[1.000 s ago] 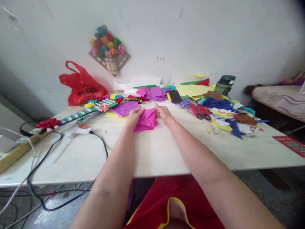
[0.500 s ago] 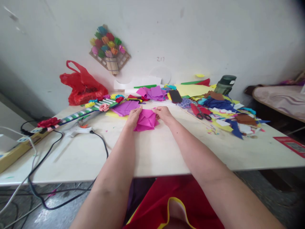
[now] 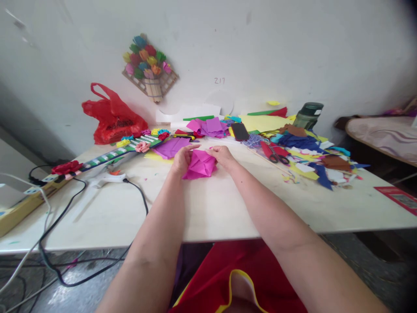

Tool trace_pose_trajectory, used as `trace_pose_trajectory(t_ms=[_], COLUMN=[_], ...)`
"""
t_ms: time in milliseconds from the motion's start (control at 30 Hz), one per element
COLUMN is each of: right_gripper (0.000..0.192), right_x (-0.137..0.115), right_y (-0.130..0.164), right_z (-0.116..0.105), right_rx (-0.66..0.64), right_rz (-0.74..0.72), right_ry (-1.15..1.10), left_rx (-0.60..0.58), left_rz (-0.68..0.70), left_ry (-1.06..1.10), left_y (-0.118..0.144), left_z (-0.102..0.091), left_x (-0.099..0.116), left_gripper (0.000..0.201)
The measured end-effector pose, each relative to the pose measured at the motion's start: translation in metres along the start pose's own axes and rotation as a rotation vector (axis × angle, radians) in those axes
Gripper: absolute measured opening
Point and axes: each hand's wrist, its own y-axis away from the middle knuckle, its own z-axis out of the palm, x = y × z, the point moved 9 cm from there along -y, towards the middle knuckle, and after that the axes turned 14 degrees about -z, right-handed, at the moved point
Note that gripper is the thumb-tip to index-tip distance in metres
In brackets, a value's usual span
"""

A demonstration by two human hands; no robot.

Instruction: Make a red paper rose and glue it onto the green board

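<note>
Hands meet at the far middle of the pale desk (image 3: 211, 208): my left hand (image 3: 181, 159) and right hand (image 3: 223, 155) each pinch an edge of the folded magenta paper sheet (image 3: 199, 165), fingers closed on it, red-handled scissors (image 3: 275, 154) lying well to the right.
</note>
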Motion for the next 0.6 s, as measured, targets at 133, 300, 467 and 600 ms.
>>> trace_pose_trajectory(t_ms=[133, 300, 467, 600], right_gripper=[0.027, 0.029, 0.03, 0.029], right_x=[0.0005, 0.0016, -0.0007, -0.0014], right_y=[-0.0011, -0.0014, 0.0004, 0.0009], right_z=[-0.0021, -0.0024, -0.0013, -0.0009], right_rx=[0.0, 0.006, 0.006, 0.012], right_rz=[-0.034, -0.037, -0.015, -0.004], right_ry=[-0.052, -0.073, -0.055, -0.044], left_rx=[-0.033, -0.015, -0.028, -0.033], left_rz=[-0.007, 0.023, 0.036, 0.045], left_ry=[0.018, -0.052, -0.099, -0.11], left_y=[0.0028, 0.0014, 0.0003, 0.0009], left_z=[0.0002, -0.0043, -0.004, -0.0041], left_x=[0.0028, 0.0021, 0.0006, 0.0012], left_gripper=[0.037, 0.033, 0.031, 0.031])
